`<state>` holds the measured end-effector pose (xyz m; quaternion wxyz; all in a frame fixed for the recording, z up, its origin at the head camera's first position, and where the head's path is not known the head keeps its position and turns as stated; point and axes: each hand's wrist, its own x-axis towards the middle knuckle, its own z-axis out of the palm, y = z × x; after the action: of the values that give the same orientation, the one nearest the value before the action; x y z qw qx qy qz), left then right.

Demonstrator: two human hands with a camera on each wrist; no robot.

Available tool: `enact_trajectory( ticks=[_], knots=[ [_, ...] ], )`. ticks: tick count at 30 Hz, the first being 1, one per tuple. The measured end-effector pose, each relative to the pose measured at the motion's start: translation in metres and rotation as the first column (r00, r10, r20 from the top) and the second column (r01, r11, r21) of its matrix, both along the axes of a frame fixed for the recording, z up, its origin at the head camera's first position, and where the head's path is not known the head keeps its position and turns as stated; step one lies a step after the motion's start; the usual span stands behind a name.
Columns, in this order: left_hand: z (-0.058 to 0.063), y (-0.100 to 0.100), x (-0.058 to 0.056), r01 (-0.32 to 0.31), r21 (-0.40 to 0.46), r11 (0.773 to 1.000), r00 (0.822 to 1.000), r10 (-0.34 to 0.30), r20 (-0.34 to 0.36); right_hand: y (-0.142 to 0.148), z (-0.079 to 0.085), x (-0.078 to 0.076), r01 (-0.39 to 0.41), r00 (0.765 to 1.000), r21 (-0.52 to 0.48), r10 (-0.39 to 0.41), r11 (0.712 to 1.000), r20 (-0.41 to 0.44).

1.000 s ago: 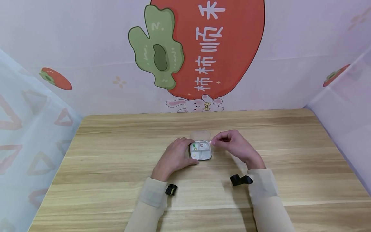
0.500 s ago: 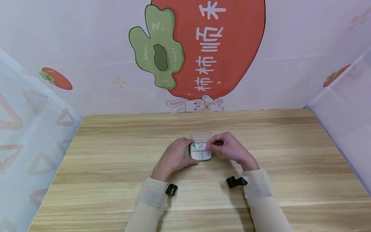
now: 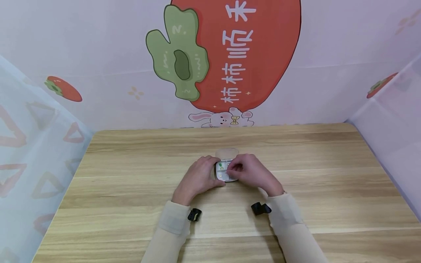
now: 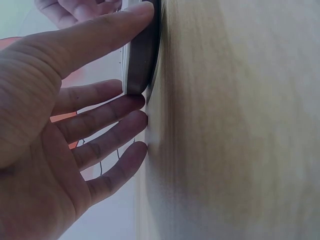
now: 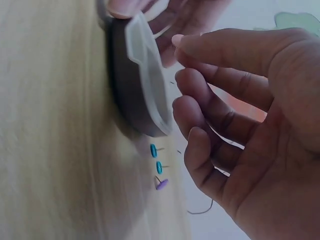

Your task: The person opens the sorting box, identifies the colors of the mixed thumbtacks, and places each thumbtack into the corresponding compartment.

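A small pale pill box (image 3: 222, 179) with a divided tray lies on the table, its clear lid (image 3: 227, 153) tipped back. My left hand (image 3: 198, 176) grips the box's left side, the thumb (image 4: 110, 32) along the near edge and fingers at the far one. Small green and yellow pieces (image 3: 222, 168) sit in the left compartments. Over the right half is my right hand (image 3: 251, 171), thumb and forefinger together at a small pale pink piece (image 5: 177, 40), mostly hidden. Two teal thumbtacks (image 5: 153, 150) and a purple thumbtack (image 5: 161, 184) rest beside the box in the right wrist view.
The wood-grain table (image 3: 131, 182) reaches to a printed backdrop (image 3: 115, 54) at the back, with cloth walls at both sides. Black camera mounts (image 3: 194, 214) stick out from the inner side of both wrists.
My right hand has moved left and slightly toward me, from beside the box's right edge to over its right compartments. The left hand and the box have stayed in place.
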<state>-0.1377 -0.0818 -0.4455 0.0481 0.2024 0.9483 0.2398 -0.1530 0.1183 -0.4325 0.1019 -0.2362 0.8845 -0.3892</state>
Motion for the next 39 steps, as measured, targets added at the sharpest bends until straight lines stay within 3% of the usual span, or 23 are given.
enact_trajectory(
  ticks=[8,23,39],
  knots=[
    [0.0,-0.001,-0.001,0.008,0.004,1.0,1.0,-0.008,-0.01,-0.012,-0.004,0.003,0.005,0.994,0.163,0.013,0.987,-0.107],
    [0.0,-0.001,-0.001,0.011,0.019,1.0,1.0,-0.011,-0.011,-0.022,-0.009,0.005,0.027,0.972,0.267,0.038,0.963,-0.233],
    [-0.001,-0.001,-0.001,0.012,0.011,1.0,1.0,-0.012,-0.014,-0.027,-0.009,0.008,0.047,0.959,0.31,0.044,0.95,-0.28]
  ],
)
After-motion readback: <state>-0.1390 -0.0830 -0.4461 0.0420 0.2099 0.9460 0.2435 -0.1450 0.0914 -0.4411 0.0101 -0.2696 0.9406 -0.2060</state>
